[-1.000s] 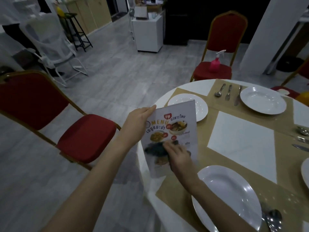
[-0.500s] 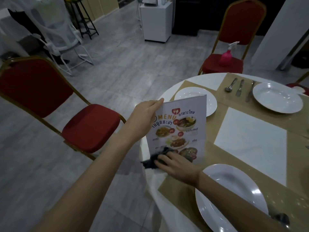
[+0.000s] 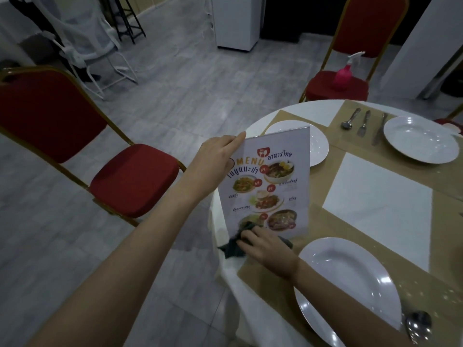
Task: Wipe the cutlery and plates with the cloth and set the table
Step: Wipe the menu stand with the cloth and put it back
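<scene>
My left hand point(image 3: 215, 159) grips the top left corner of a laminated menu card point(image 3: 273, 181), which stands upright on the table's near left edge. My right hand point(image 3: 268, 246) presses a dark cloth point(image 3: 231, 246) against the card's bottom edge. A white plate point(image 3: 350, 284) lies just right of that hand, with a spoon point(image 3: 418, 324) beside it. Behind the card sits another white plate point(image 3: 318, 146), partly hidden. At the far side a third plate point(image 3: 421, 139) has a spoon point(image 3: 349, 118), fork point(image 3: 363, 123) and knife point(image 3: 379, 128) to its left.
The round table point(image 3: 250, 296) has a white cloth with tan runners point(image 3: 325, 221). A red chair point(image 3: 100, 159) stands left of the table. Another red chair point(image 3: 363, 33) at the back carries a pink spray bottle point(image 3: 344, 73). A white cabinet point(image 3: 235, 21) stands beyond on the grey floor.
My right hand with the cloth has slid down the menu card from its middle to its bottom edge. The left hand keeps hold of the top corner.
</scene>
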Demonstrator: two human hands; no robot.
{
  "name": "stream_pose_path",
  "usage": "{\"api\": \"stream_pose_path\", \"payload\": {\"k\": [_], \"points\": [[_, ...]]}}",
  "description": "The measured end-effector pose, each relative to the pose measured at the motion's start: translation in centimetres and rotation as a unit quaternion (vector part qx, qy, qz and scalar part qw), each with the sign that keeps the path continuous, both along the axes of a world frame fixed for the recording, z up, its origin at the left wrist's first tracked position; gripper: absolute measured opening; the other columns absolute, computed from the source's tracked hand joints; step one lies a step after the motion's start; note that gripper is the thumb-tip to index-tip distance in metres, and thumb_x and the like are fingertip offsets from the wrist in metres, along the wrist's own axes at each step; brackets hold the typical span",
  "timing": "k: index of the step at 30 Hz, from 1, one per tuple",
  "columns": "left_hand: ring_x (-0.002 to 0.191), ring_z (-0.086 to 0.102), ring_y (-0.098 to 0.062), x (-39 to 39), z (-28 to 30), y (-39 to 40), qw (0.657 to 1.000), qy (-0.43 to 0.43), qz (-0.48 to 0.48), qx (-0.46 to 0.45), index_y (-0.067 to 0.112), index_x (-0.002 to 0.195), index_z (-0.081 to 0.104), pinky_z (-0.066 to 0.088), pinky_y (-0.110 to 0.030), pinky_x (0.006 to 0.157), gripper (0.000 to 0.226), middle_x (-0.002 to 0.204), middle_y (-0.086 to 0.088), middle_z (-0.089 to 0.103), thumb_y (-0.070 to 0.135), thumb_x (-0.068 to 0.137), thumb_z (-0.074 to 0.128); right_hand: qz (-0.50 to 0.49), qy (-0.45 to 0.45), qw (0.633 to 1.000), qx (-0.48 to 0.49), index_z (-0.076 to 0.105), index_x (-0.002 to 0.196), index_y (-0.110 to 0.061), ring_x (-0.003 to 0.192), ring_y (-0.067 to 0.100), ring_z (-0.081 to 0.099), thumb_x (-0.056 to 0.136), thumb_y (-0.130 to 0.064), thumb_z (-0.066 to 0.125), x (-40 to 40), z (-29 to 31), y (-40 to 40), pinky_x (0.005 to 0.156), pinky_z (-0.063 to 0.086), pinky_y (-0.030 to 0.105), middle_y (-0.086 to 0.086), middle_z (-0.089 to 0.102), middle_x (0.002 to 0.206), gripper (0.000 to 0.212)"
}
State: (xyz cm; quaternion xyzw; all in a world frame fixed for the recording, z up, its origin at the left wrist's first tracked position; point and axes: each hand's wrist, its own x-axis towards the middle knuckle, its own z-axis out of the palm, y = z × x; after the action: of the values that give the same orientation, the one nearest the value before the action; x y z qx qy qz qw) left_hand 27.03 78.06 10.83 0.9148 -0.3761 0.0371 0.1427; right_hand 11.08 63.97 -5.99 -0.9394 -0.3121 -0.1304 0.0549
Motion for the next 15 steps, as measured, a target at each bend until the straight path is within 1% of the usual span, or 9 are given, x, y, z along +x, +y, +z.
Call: {"api": "stream_pose_path", "payload": {"k": [2,4,5,7,9,11,12,13,15], "points": [[0.117,0.050,-0.028,0.0,0.0,-0.1,1.000,-0.007,-0.004,-0.006,0.009,0.147,0.033,0.037,-0.037,0.102,0.060,0.138,-0.013,0.052,0.002,0.091,0.053,-0.009,0.000,1.000,0.007,0.069,0.104,-0.011,0.085,0.025,0.061,0.082,-0.005,0.066,0.0,0.8,-1.3,0.074,0.057,0.036,0.009,0.065,0.099,0.023],[0.118,0.050,-0.028,0.0,0.0,-0.2,1.000,-0.013,-0.001,-0.012,0.010,0.147,0.033,0.036,-0.037,0.102,0.060,0.137,-0.012,0.052,0.001,0.091,0.052,-0.076,-0.009,0.995,0.066,0.072,0.102,-0.008,0.088,0.030,0.066,0.069,-0.002,0.079,0.8,2.6,-2.7,0.074,0.059,0.037,0.013,0.067,0.100,0.035],[0.118,0.050,-0.027,0.0,0.0,-0.3,1.000,-0.014,0.002,-0.013,0.010,0.148,0.033,0.036,-0.037,0.103,0.060,0.138,-0.012,0.052,0.001,0.092,0.052,-0.117,-0.017,0.988,0.095,0.072,0.103,-0.004,0.090,0.033,0.066,0.066,-0.001,0.082,1.4,3.7,-3.3,0.074,0.059,0.039,0.016,0.067,0.101,0.038],[0.119,0.049,-0.027,0.0,0.1,-0.5,1.000,-0.008,0.007,-0.013,0.010,0.148,0.032,0.036,-0.037,0.103,0.059,0.138,-0.012,0.052,0.002,0.093,0.051,-0.206,-0.051,0.964,0.161,0.068,0.109,0.001,0.095,0.035,0.061,0.072,-0.002,0.078,3.1,6.3,-4.1,0.078,0.058,0.040,0.020,0.064,0.106,0.039],[0.120,0.049,-0.026,-0.1,0.4,-0.6,1.000,0.001,0.007,-0.016,0.011,0.148,0.032,0.037,-0.037,0.102,0.057,0.139,-0.011,0.052,0.003,0.094,0.049,-0.279,-0.093,0.926,0.235,0.066,0.113,0.003,0.099,0.033,0.055,0.079,0.003,0.068,5.0,8.3,-4.1,0.085,0.052,0.036,0.021,0.060,0.109,0.034],[0.121,0.049,-0.027,-0.1,0.6,-0.5,1.000,0.003,0.004,-0.016,0.011,0.148,0.033,0.039,-0.036,0.100,0.056,0.141,-0.011,0.051,0.001,0.095,0.047,-0.317,-0.129,0.902,0.264,0.066,0.113,0.003,0.101,0.031,0.052,0.084,0.001,0.060,6.4,8.8,-3.4,0.091,0.046,0.030,0.020,0.059,0.109,0.030],[0.122,0.049,-0.027,-0.1,0.6,-0.4,1.000,0.005,0.006,-0.012,0.011,0.148,0.032,0.039,-0.035,0.101,0.057,0.142,-0.011,0.049,0.001,0.095,0.047,-0.315,-0.135,0.905,0.253,0.065,0.113,0.002,0.102,0.029,0.052,0.088,-0.005,0.055,6.6,8.3,-2.8,0.092,0.044,0.028,0.020,0.059,0.110,0.028],[0.124,0.048,-0.026,0.0,0.6,-0.2,1.000,0.011,0.010,-0.006,0.011,0.149,0.030,0.039,-0.035,0.102,0.058,0.143,-0.010,0.048,0.000,0.095,0.047,-0.303,-0.110,0.917,0.235,0.065,0.113,-0.001,0.104,0.028,0.052,0.091,-0.012,0.051,6.3,7.4,-2.1,0.093,0.045,0.029,0.018,0.059,0.111,0.028],[0.126,0.046,-0.026,0.1,0.7,0.0,1.000,0.023,0.017,0.005,0.011,0.149,0.028,0.037,-0.034,0.104,0.060,0.145,-0.010,0.046,0.001,0.094,0.049,-0.275,-0.014,0.937,0.215,0.066,0.113,-0.012,0.105,0.025,0.054,0.094,-0.020,0.053,4.3,4.9,-0.8,0.091,0.049,0.038,0.010,0.060,0.114,0.025]]}}
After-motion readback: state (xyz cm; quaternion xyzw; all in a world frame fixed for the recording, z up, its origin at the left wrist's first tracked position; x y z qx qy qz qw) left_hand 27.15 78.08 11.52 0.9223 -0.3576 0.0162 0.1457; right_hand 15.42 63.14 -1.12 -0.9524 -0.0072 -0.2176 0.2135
